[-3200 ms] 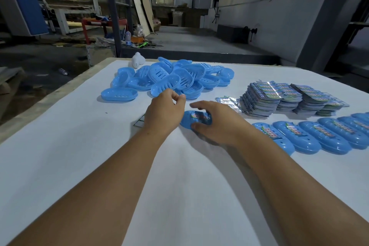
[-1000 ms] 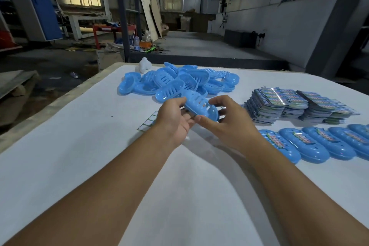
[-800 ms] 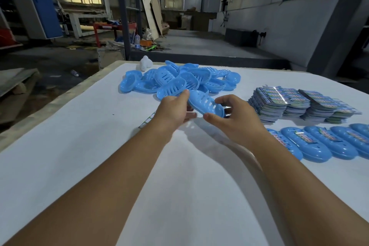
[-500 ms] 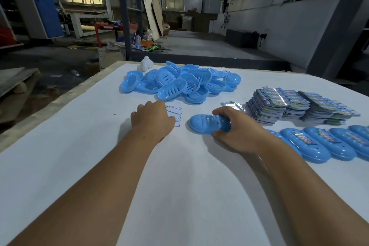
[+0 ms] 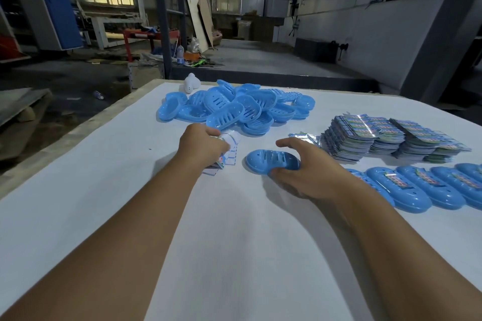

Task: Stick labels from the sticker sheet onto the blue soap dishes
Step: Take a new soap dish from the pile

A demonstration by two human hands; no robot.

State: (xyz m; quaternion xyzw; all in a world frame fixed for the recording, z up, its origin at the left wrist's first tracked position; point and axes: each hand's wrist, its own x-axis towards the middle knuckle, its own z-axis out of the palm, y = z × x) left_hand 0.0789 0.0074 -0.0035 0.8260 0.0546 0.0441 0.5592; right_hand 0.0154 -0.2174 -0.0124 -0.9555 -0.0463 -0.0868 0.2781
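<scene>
My left hand (image 5: 202, 146) is curled on the sticker sheet (image 5: 229, 150), pinching at it, and I think it is picking one label loose. The sheet lies flat on the white table (image 5: 104, 190), and my fingers hide most of it. My right hand (image 5: 302, 167) holds the bare soap dish (image 5: 272, 161) down on the table, thumb on the near side and fingers bent over the far end. The dish sits bottom up, just at 3 o'clock from the sheet, so the slots show on top.

The pile of unlabelled dishes (image 5: 234, 109) is at 12 o'clock from my left hand. The row of finished dishes (image 5: 430, 187) runs off at 3 o'clock from my right hand, each with a bright label on its back. The stacks of sticker sheets (image 5: 391, 138) lie behind that row, at about 1 o'clock from my right hand.

To do this step well, I should peel slowly from one corner so the label does not tear or fold on itself. I should keep the dish still with my right hand. Then I should lay the label along the middle of the dish, like the finished ones, and rub it flat from one end to the other so no bumps stay under it.
</scene>
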